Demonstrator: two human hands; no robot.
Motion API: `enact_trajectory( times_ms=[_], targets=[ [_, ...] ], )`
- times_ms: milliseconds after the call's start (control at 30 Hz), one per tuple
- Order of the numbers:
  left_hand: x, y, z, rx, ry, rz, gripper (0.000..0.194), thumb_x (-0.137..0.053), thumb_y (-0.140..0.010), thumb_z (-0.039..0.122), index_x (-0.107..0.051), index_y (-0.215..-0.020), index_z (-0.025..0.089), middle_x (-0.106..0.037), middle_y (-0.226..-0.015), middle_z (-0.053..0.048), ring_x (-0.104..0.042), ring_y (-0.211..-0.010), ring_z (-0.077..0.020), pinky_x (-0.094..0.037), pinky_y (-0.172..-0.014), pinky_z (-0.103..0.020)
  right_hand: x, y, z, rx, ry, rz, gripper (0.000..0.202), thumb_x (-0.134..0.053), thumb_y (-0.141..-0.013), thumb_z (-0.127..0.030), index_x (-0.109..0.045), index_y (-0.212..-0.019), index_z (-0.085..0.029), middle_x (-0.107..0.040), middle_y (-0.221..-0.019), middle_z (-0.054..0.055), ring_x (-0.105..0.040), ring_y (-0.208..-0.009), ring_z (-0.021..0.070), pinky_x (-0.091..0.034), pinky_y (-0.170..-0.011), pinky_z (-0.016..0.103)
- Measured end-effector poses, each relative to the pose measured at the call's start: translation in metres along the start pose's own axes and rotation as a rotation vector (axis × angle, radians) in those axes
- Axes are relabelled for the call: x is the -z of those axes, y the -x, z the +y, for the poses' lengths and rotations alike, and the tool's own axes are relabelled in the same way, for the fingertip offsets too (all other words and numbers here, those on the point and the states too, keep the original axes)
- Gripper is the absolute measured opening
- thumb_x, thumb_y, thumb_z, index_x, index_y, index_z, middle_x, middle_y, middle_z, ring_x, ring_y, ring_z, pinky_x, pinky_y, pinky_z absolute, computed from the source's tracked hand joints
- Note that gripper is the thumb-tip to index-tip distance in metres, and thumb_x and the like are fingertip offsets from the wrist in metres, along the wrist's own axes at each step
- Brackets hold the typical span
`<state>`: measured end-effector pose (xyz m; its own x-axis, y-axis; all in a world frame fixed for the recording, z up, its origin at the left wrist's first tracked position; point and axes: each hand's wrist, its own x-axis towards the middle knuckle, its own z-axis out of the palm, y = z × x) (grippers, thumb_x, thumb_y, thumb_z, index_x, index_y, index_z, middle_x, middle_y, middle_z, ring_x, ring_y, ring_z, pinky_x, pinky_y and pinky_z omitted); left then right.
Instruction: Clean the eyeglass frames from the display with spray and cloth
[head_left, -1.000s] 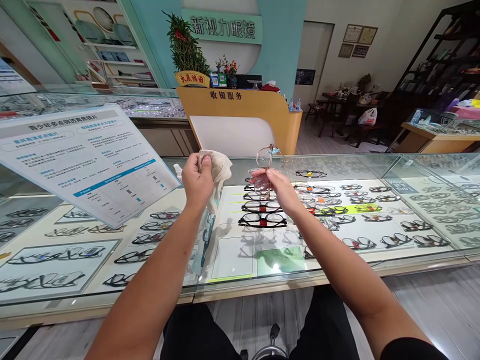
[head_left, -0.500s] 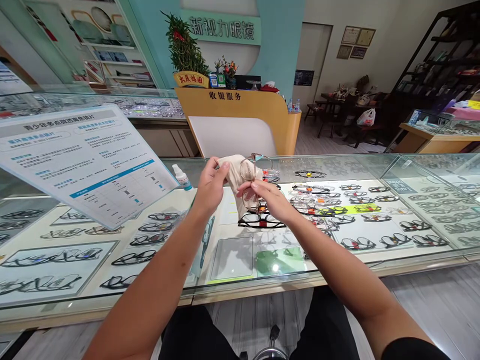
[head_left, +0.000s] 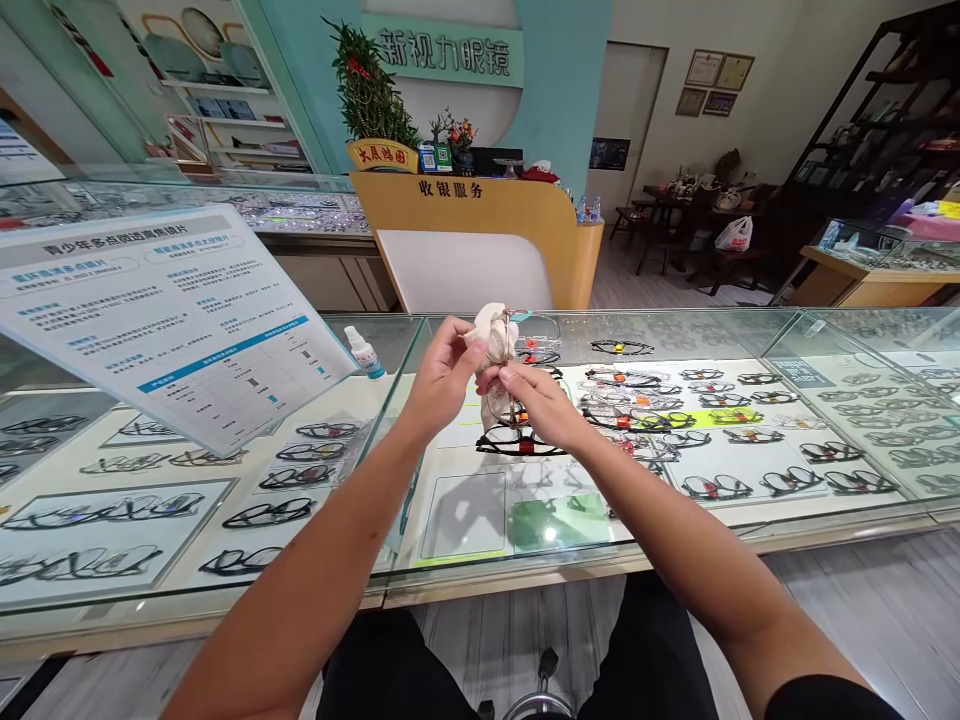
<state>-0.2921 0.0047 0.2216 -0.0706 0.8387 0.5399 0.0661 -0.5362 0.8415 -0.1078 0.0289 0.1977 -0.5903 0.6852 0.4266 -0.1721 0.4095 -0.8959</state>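
Between the fingers of the left hand [head_left: 442, 378], a soft beige cloth [head_left: 490, 322] is pinched against the upper half of thin metal-framed eyeglasses [head_left: 498, 400]. The right hand [head_left: 546, 402] grasps their middle, probably to keep them steady, above the glass-topped desk [head_left: 540, 573].

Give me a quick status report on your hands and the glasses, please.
Left hand holding pale cloth against the glasses. Right hand gripping them near the middle. Spray bottle off to the left, nothing seen blocking either hand.
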Motion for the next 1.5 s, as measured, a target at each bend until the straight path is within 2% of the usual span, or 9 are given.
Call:
enact_trajectory(
  times_ms=[167,267,433,700,900,1100,1300,1400,1500],
  targets=[
    [-0.010,0.005,0.006,-0.014,0.004,0.025,0.064,-0.073,-0.094,0.085,-0.062,-0.082,0.023,-0.054,-0.071,0.001,-0.050,-0.059,-0.0142,-0.046,-0.057,-0.030,0.000,0.001,-0.004,0.024,-0.023,-0.042,0.061,-0.052,-0.110,-0.076,-0.075,-0.098,-0.021,-0.077,-0.107,0.008,-0.066,-0.104,0.0239,-0.049,-0.097,0.035],
    [-0.015,0.005,0.005,0.011,0.023,0.049,0.059,-0.090,-0.087,0.073,-0.056,-0.087,0.025,-0.055,-0.068,0.005,-0.049,-0.049,-0.0106,-0.042,-0.049,-0.028,0.002,0.001,-0.004,0.030,0.016,-0.076,0.064,-0.049,-0.111,-0.078,-0.076,-0.098,-0.021,-0.075,-0.104,0.007,-0.063,-0.097,0.0229,-0.049,-0.094,0.035],
    [-0.013,0.002,0.001,0.147,0.206,0.085,0.079,-0.108,-0.067,0.063,-0.048,-0.106,0.028,-0.069,-0.077,0.010,-0.052,-0.044,-0.0078,-0.042,-0.047,-0.024,0.005,0.001,-0.006,0.019,-0.016,-0.119,0.065,-0.051,-0.110,-0.079,-0.079,-0.099,-0.021,-0.078,-0.106,0.007,-0.064,-0.099,0.0234,-0.049,-0.093,0.035],
    [-0.001,0.003,0.007,0.367,0.270,-0.240,0.058,-0.098,-0.081,0.065,-0.063,-0.092,0.021,-0.062,-0.051,0.002,-0.058,-0.045,-0.0160,-0.051,-0.054,-0.031,0.008,0.000,-0.012,-0.075,-0.144,-0.187,0.064,-0.062,-0.103,-0.080,-0.080,-0.091,-0.019,-0.080,-0.094,0.008,-0.068,-0.094,0.0232,-0.052,-0.094,0.037],
    [-0.005,0.005,0.008,0.271,0.219,-0.104,0.071,-0.104,-0.076,0.061,-0.061,-0.117,0.023,-0.076,-0.074,0.003,-0.061,-0.047,-0.0125,-0.050,-0.050,-0.027,0.009,-0.002,-0.013,-0.078,-0.189,-0.175,0.061,-0.065,-0.101,-0.078,-0.080,-0.089,-0.020,-0.081,-0.090,0.008,-0.068,-0.089,0.0234,-0.055,-0.089,0.037],
    [-0.014,0.009,0.000,0.200,0.207,-0.042,0.078,-0.098,-0.082,0.064,-0.031,-0.104,0.031,-0.055,-0.051,0.017,-0.049,-0.038,-0.0119,-0.043,-0.049,-0.024,0.010,-0.002,-0.014,-0.064,-0.180,-0.157,0.060,-0.064,-0.101,-0.077,-0.078,-0.088,-0.020,-0.079,-0.089,0.007,-0.069,-0.091,0.0243,-0.053,-0.093,0.038],
    [-0.021,0.012,0.009,0.178,0.162,-0.032,0.080,-0.096,-0.083,0.068,-0.055,-0.141,0.032,-0.055,-0.056,0.012,-0.046,-0.040,-0.0137,-0.041,-0.047,-0.029,0.010,-0.003,-0.011,-0.064,-0.183,-0.147,0.056,-0.063,-0.103,-0.072,-0.078,-0.085,-0.021,-0.078,-0.086,0.007,-0.068,-0.089,0.0240,-0.052,-0.093,0.038],
    [-0.022,0.013,0.008,0.171,0.142,-0.049,0.090,-0.093,-0.087,0.068,-0.053,-0.159,0.031,-0.050,-0.055,0.011,-0.046,-0.042,-0.0144,-0.043,-0.049,-0.031,0.011,-0.003,-0.011,-0.070,-0.167,-0.145,0.057,-0.061,-0.104,-0.071,-0.078,-0.084,-0.021,-0.078,-0.086,0.007,-0.068,-0.088,0.0242,-0.053,-0.095,0.039],
    [-0.020,0.011,0.003,0.145,0.144,0.059,0.097,-0.101,-0.078,0.065,-0.053,-0.155,0.033,-0.067,-0.077,0.006,-0.057,-0.051,-0.0134,-0.048,-0.052,-0.029,0.012,-0.003,-0.013,-0.069,-0.147,-0.154,0.058,-0.059,-0.104,-0.073,-0.078,-0.084,-0.021,-0.078,-0.087,0.008,-0.069,-0.089,0.0251,-0.054,-0.096,0.040]
  ],
)
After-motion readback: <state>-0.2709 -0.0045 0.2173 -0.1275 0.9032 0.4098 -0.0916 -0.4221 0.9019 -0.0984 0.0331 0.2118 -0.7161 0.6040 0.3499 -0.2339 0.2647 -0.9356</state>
